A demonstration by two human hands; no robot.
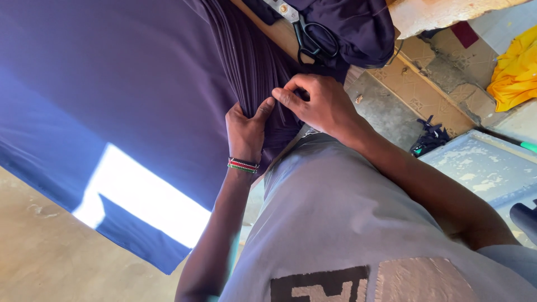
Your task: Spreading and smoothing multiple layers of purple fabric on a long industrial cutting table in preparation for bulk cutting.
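Both hands pinch pleats into the dark purple cloth (140,72) at the table's near edge.

I see the cloth spread across the table, filling the left and centre of the view, its folds gathered into tight ridges just in front of the body; my left hand (246,128), a beaded bracelet (243,165) on its wrist, has its fingers clenched around the bunched pleats, thumb up against the fabric; my right hand (321,103) is just beside it, thumb and forefinger pinched on the same gathered fold; black-handled scissors (310,36) lie farther off on a heap of the same cloth; a yellow cloth (514,72) sits far right on the floor; a grey shirt (347,223) fills the near foreground.
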